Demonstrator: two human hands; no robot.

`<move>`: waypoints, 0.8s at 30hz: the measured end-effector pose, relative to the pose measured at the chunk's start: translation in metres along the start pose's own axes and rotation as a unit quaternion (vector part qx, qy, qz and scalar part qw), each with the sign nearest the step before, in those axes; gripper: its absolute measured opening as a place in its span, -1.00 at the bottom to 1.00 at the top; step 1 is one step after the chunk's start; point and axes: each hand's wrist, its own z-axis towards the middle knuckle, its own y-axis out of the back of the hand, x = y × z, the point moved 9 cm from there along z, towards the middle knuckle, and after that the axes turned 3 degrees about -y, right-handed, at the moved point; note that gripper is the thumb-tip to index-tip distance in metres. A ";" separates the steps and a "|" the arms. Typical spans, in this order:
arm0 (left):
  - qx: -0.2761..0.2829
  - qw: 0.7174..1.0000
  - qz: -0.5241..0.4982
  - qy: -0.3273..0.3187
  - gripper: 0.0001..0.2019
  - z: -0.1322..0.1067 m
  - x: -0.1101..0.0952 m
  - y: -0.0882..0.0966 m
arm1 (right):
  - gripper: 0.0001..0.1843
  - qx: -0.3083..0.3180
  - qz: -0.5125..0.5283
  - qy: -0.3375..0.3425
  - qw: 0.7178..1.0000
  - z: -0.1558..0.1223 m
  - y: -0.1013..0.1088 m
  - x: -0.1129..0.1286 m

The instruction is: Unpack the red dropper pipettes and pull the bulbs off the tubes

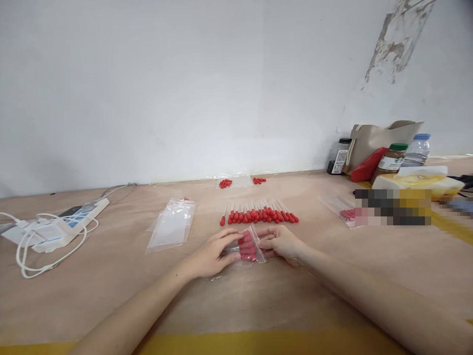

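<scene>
Between my two hands is a clear zip-lock bag (pixel 248 245) with several red-bulbed pieces inside, their thin clear stems pointing left. My left hand (pixel 218 252) has its thumb and fingers around the stem side of the bag. At the bag's right edge, by the zip strip, my right hand (pixel 279 243) is closed with thumb and fingers pinching the plastic. Just beyond, a row of thin clear stems with red bulb ends (pixel 258 215), like small droppers, lies with the red ends towards me. Flat zip-lock bags (pixel 172 224) are stacked to the left.
A power strip (pixel 70 229) with white cables lies at far left. Bags with red pieces (pixel 225 183) lie by the wall, another filled bag (pixel 347 214) to the right. Jars, a bottle (pixel 419 148), a beige bag (pixel 380 140) and a yellow tissue pack (pixel 417 185) stand back right.
</scene>
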 end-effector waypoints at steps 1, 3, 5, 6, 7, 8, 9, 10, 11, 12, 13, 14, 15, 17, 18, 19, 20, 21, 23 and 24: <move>-0.025 1.000 0.003 -0.017 -0.63 0.006 -0.003 0.002 | -0.71 -0.009 0.006 0.003 1.000 0.001 0.001 0.000; -0.058 0.997 0.020 -0.051 -0.68 0.017 -0.010 0.003 | -0.63 -0.021 0.014 0.011 1.000 0.002 0.000 0.001; -0.068 0.992 0.052 -0.090 -0.68 0.028 -0.016 0.000 | -0.59 -0.018 0.010 0.023 1.000 0.002 -0.002 0.003; -0.070 0.989 0.071 -0.112 -0.69 0.032 -0.019 -0.001 | -0.59 -0.017 0.006 0.030 0.999 0.001 -0.004 0.005; -0.071 0.984 0.088 -0.136 -0.70 0.036 -0.023 -0.002 | -0.58 -0.018 0.001 0.037 0.999 0.001 -0.004 0.006; -0.072 0.979 0.101 -0.159 -0.71 0.039 -0.026 -0.002 | -0.57 -0.020 -0.003 0.043 0.999 0.000 -0.004 0.007; -0.078 0.974 0.111 -0.182 -0.72 0.040 -0.028 -0.002 | -0.55 -0.022 -0.006 0.048 0.999 0.000 -0.004 0.007; -0.086 0.968 0.116 -0.204 -0.73 0.041 -0.031 -0.001 | -0.53 -0.023 -0.008 0.053 0.998 0.000 -0.003 0.007; -0.094 0.963 0.117 -0.224 -0.74 0.041 -0.032 0.000 | -0.52 -0.024 -0.008 0.057 0.998 0.001 -0.003 0.007; -0.103 0.958 0.117 -0.240 -0.75 0.041 -0.033 0.001 | -0.50 -0.024 -0.009 0.062 0.998 0.001 -0.002 0.007; -0.111 0.955 0.116 -0.248 -0.75 0.040 -0.033 0.002 | -0.50 -0.024 -0.010 0.069 0.997 0.002 -0.002 0.007; -0.118 0.954 0.117 -0.250 -0.74 0.040 -0.032 0.002 | -0.51 -0.024 -0.010 0.076 0.997 0.002 -0.002 0.007; -0.121 0.954 0.120 -0.246 -0.73 0.039 -0.030 0.002 | -0.53 -0.021 -0.011 0.083 0.996 0.002 -0.001 0.008; -0.125 0.956 0.131 -0.230 -0.71 0.039 -0.026 0.000 | -0.58 -0.008 -0.015 0.095 0.995 0.003 -0.003 0.009; -0.123 0.957 0.137 -0.224 -0.71 0.038 -0.024 -0.002 | -0.61 0.001 -0.022 0.101 0.995 0.002 -0.004 0.009; -0.122 0.958 0.141 -0.219 -0.70 0.038 -0.023 -0.003 | -0.65 0.008 -0.037 0.109 0.993 0.002 -0.005 0.011; -0.120 0.958 0.142 -0.217 -0.70 0.037 -0.023 -0.005 | -0.68 0.015 -0.060 0.122 0.991 0.000 -0.007 0.013; -0.119 0.959 0.140 -0.215 -0.70 0.037 -0.022 -0.006 | -0.73 0.020 -0.089 0.144 0.985 -0.003 -0.008 0.016; -0.123 0.962 0.127 -0.210 -0.70 0.036 -0.020 -0.005 | -0.84 0.024 -0.162 0.209 0.964 -0.011 -0.010 0.026; -0.127 0.963 0.118 -0.208 -0.71 0.036 -0.019 -0.004 | -0.91 0.025 -0.204 0.245 0.947 -0.016 -0.012 0.032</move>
